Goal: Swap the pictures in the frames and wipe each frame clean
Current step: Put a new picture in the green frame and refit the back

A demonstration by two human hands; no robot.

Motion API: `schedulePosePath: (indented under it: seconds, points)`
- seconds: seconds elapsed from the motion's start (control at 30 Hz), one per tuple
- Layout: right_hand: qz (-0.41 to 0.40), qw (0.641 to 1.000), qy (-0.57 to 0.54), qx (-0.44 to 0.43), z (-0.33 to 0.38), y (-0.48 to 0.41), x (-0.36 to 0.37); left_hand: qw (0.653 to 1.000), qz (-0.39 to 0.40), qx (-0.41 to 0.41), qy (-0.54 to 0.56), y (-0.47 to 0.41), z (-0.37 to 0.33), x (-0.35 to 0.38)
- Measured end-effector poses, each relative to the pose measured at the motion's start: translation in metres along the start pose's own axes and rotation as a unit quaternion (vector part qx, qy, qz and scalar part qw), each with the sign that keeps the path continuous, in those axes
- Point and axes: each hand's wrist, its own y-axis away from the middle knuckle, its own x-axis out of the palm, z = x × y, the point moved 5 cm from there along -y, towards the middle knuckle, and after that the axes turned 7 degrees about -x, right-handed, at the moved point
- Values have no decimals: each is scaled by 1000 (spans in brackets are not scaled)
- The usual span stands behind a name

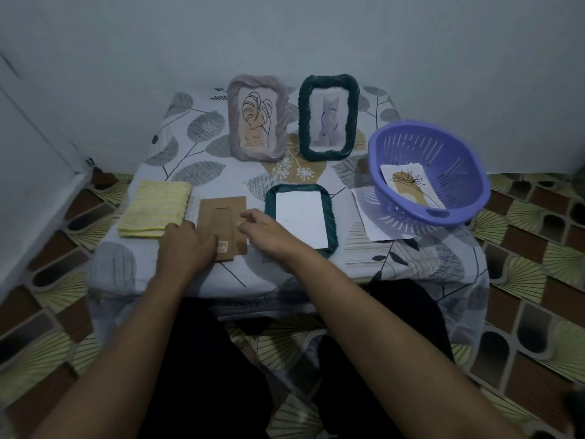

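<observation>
A brown cardboard frame backing (221,217) with a fold-out stand lies flat on the table. My left hand (186,245) rests on its lower left edge, and my right hand (259,226) pinches its right edge. Just right of it, a dark green frame (329,213) lies face down with a white picture back (300,217) in it. At the back stand a grey frame (234,122) with a leaf drawing and a second dark green frame (353,118) with a grey cat picture. A folded yellow cloth (158,210) lies at the left.
A purple slotted basket (459,172) sits tilted at the right with a picture (411,185) inside it, and a white sheet (373,223) lies under it. The small table has a leaf-patterned cover (205,128). A wall runs close behind and to the left.
</observation>
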Motion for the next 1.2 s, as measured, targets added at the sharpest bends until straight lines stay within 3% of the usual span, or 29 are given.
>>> schedulePosePath:
  seconds: [0.2, 0.37, 0.53, 0.67, 0.8, 0.87, 1.0, 1.1, 1.2]
  points:
    - [-23, 998, -46, 21, 3, -1, 8, 1000, 3, -17, 19, 3, -2, 0]
    - [-26, 998, -44, 22, 7, -4, 11, 990, 2, -65, 124, 3, 0, -4]
    - [-7, 996, -89, 12, 7, -5, 5, 953, -7, -96, 287, 3, -1, -17]
    - [-31, 992, -118, -18, 13, -6, -3, 934, -14, -84, 346, -1, -10, -22]
    - [-107, 993, -35, -28, 9, -6, -36, 898, -12, -70, 434, 4, -33, -21]
    - [-162, 986, -32, -17, 0, -3, -57, 881, 7, -62, 470, 8, -45, -17]
    - [-196, 971, -133, -28, -18, 0, -90, 841, 93, -39, 531, 19, -72, -6]
    - [-223, 959, -168, -39, -29, 7, -112, 844, 120, -25, 522, 24, -85, 4]
    - [-253, 962, -102, -32, -44, 11, -131, 870, 116, -9, 478, 29, -95, 16]
